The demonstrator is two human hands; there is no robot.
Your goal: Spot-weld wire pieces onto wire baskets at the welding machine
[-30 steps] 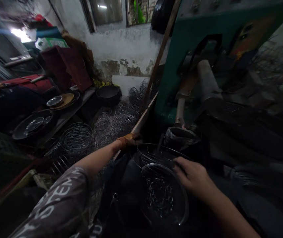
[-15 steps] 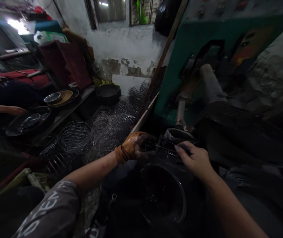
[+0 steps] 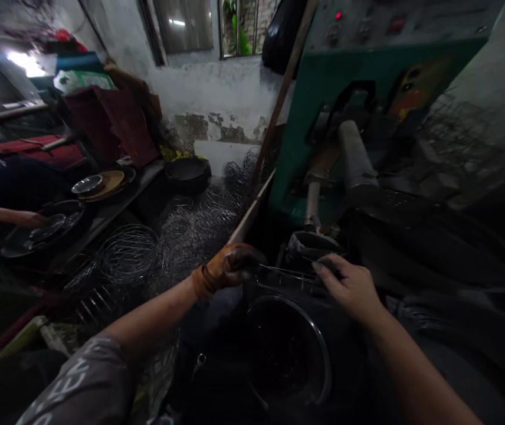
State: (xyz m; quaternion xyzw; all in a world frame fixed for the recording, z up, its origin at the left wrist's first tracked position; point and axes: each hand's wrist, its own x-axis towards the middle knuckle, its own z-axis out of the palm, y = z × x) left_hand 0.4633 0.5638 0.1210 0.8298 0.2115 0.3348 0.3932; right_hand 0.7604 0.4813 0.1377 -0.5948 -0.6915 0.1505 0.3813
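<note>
My left hand [image 3: 228, 267], in an orange-brown glove, is closed on the left side of a wire basket frame [image 3: 288, 273]. My bare right hand [image 3: 347, 285] grips the frame's right side. Between them the frame lies level just below the metal head [image 3: 312, 242] of a green machine [image 3: 323, 100]. Directly under my hands sits a dark round bowl with a shiny rim [image 3: 288, 348]; it is too dark to see what is in it.
A heap of wire basket frames [image 3: 182, 230] covers the floor at the left. A bench holds dark pans and plates [image 3: 97, 184]; another person's hand [image 3: 26, 218] rests on a pan there. A wooden slat [image 3: 248, 215] borders the machine.
Both hands lifted the wire frame off the round bowl and carried it forward to the machine head. The other person's hand reached to a pan on the bench.
</note>
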